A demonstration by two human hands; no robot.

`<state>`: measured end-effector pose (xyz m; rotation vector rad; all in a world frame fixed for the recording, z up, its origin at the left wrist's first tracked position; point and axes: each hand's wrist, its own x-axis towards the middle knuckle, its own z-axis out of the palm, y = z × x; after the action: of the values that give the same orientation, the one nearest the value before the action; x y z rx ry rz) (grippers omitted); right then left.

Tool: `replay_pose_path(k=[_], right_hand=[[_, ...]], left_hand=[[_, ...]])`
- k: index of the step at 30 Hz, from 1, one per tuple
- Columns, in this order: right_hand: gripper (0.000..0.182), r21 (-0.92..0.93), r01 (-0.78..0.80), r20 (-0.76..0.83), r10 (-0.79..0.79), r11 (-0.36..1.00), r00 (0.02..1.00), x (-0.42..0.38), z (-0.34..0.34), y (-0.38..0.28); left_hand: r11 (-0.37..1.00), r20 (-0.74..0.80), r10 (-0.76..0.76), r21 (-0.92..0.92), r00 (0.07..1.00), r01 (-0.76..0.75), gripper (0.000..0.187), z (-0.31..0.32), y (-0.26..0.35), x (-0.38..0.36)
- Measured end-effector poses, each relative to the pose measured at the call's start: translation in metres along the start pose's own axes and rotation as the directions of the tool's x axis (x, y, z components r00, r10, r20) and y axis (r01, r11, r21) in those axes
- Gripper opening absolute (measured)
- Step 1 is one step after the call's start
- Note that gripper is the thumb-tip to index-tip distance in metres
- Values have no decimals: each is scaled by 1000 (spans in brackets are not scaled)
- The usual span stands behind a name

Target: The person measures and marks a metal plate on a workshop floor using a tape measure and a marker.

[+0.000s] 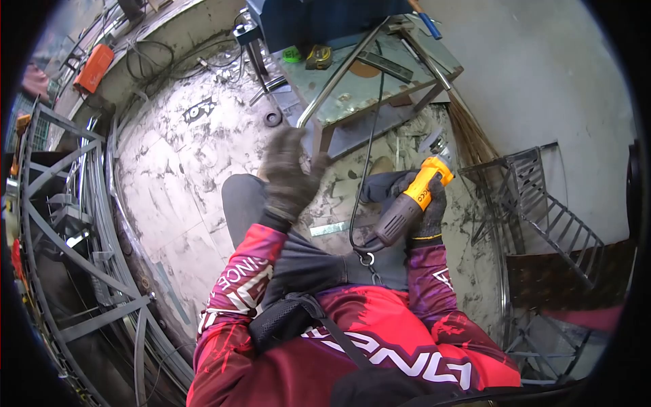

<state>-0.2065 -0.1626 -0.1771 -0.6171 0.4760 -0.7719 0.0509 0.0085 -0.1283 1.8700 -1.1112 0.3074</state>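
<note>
My right hand (434, 207), in a dark glove, is wrapped around a yellow and black angle grinder (415, 199). Its disc (429, 141) points up and away from me, towards the workbench, and the black cord (369, 149) runs from its rear end. My left hand (288, 173), gloved too and somewhat blurred, is raised over my left knee with the thumb apart from the fingers. Just beyond its fingertips is the lower end of a bent shiny metal tube (339, 73), which lies across the workbench (346, 102). Whether the fingers touch the tube is hard to see.
A tape measure (319, 57), a flat metal bar (385, 66) and a blue-handled tool (429, 26) are on the bench. Metal frames and lengths (85, 224) stand at left. A metal rack (559, 217) leans at right. A dark ring (272, 119) lies on the floor.
</note>
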Motion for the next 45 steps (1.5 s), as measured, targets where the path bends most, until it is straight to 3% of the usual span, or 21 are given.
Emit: replay_pose_path(k=[2,3,5,6,8,9,11,13,15,16,19,21,26,31,33,35,36,38,40,43,45], right_hand=[[48,17,-29,58,28,999,998,-1,24,-9],[48,24,-52,110,49,998,993,-2,38,-14],[47,15,-82,164,79,997,983,-3,54,-25],[47,-46,-21,169,29,999,985,-2,60,-31],[48,-166,100,186,-68,981,980,4,68,-40],[48,-171,101,191,-68,980,979,7,69,-41],[54,-361,229,-22,-254,904,967,14,68,-44],[52,-335,233,-13,-252,913,968,20,53,-39],[51,-383,243,-2,-264,891,964,16,44,-29],[50,-401,242,1,-264,884,965,11,44,-25],[49,-419,246,-22,-280,874,960,18,4,-10],[61,-409,220,-19,-250,886,968,29,-33,-7],[58,-463,202,-14,-235,863,972,41,-50,-9],[53,-545,361,68,-389,757,919,33,2,-11],[54,-571,333,25,-389,750,921,38,-2,-11],[54,-602,299,-10,-382,741,924,41,-5,-15],[57,-503,245,2,-282,829,959,38,-2,-17],[59,-396,185,35,-187,899,982,34,7,-18],[62,-98,-72,174,89,993,981,15,45,-15],[72,-190,43,237,3,981,972,-3,83,-1],[67,-217,-33,275,94,976,957,-1,89,-11]], left_hand=[[949,345,8,-298,939,101,66,24,34,-19],[927,541,9,-320,841,196,77,26,60,-20],[519,878,94,-445,468,730,83,44,90,-17],[511,874,91,-452,477,731,83,61,98,-20],[330,775,115,-620,621,712,79,94,102,-27],[328,771,116,-625,626,708,79,88,107,-24],[479,749,-25,-572,662,666,75,71,121,-11],[539,771,41,-553,636,635,83,81,115,-16],[726,755,-67,-412,652,551,82,63,114,-22],[672,789,-95,-400,608,623,83,52,118,-24],[590,772,-44,-492,634,640,91,65,110,-42],[589,811,-58,-444,583,676,96,63,111,-42],[641,897,-179,-206,405,739,101,54,115,-38],[662,876,-169,-239,452,710,101,70,113,-49],[657,861,-161,-272,483,704,101,75,111,-52],[670,841,-182,-273,510,690,98,71,113,-50],[663,841,-186,-275,509,696,98,67,114,-47],[683,764,-111,-406,636,607,87,57,110,-36],[679,779,-120,-388,616,623,87,48,112,-28],[692,770,-122,-386,626,610,83,45,102,-28],[708,753,-110,-399,649,583,80,33,91,-25]])
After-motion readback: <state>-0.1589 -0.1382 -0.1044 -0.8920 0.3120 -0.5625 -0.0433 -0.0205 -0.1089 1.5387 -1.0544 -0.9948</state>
